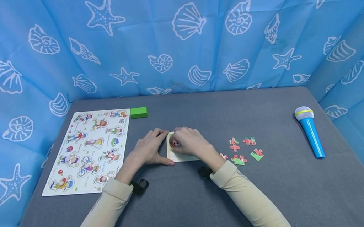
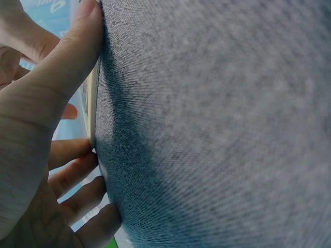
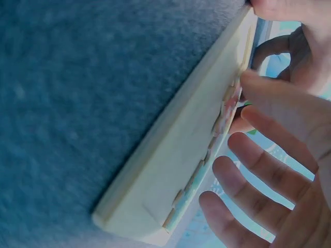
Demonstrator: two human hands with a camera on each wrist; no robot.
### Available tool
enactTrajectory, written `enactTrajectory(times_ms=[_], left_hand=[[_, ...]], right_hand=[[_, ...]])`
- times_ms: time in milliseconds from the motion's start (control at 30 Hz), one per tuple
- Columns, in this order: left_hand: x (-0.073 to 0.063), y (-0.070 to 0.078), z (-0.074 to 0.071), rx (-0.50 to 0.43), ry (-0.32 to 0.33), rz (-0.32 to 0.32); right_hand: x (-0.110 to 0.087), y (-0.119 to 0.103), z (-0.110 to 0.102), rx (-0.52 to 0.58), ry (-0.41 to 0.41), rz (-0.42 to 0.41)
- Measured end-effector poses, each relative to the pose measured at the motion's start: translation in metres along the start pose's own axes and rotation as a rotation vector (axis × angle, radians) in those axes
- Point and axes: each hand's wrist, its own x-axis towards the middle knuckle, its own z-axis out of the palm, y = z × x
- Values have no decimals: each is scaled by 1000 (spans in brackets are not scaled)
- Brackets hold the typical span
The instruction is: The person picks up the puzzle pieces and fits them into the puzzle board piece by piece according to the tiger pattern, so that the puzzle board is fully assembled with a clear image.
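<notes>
A small pale wooden puzzle tray lies flat in the middle of the table. My left hand holds its left side, thumb at the near corner and index finger at the far one. Over the tray my right hand has thumb and index finger on a red jigsaw piece, which its fingers partly cover. The other fingers of that hand are spread above the tray. Along the tray's far side, pieces with green-blue edges sit in place in the right wrist view.
Several loose red and green jigsaw pieces lie right of the tray. A white picture-puzzle board is at left, with a green block by its far corner. A blue toy microphone lies at far right. A blue curtain hangs behind.
</notes>
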Motion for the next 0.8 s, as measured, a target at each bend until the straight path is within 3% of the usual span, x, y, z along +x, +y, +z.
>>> enactTrajectory(times_ms=[267,500,800], left_hand=[[-1,0,-1,-4,-2,3],[0,0,0,-7,-2,3],[0,1,0,7,0,3]], right_hand=[[1,0,0,24,-9,-1],[2,-1,4,71,27,-62],[2,-3,7,53,63,-10]])
